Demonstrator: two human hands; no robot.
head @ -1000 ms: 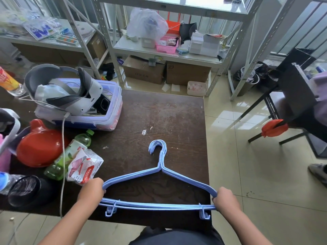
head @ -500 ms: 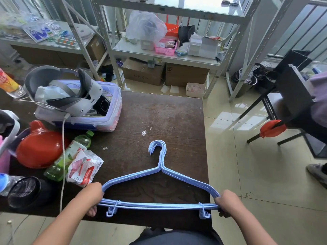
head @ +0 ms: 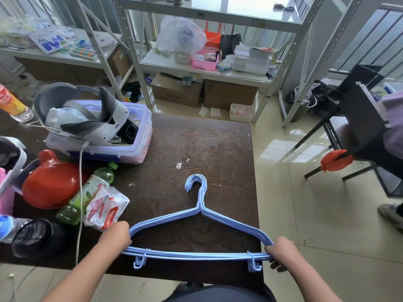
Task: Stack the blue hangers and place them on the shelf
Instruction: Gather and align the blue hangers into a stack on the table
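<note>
Blue plastic-coated hangers (head: 197,232) lie bunched as one stack on the dark wooden surface (head: 202,144), hooks lined up and pointing away from the person, bottom bars close to the near edge. Compared with a second ago the stack sits in much the same spot, but both hands have settled lower around its two corners: the left hand (head: 116,237) is closed round the left shoulder end, the right hand (head: 281,250) is curled round the right end, fingers tucked under the bars. That reads as the gathering step being finished and the lift about to start; nothing is on the shelf (head: 202,69) yet.

The right hand already hangs past the right edge of the surface, over open tiled floor (head: 294,192), so there is free room on that side. To the left, a snack packet (head: 104,209) and a green bottle (head: 87,195) sit just beside the left hand. The middle shelf ahead looks crowded with a pink basket (head: 205,61) and boxes.
</note>
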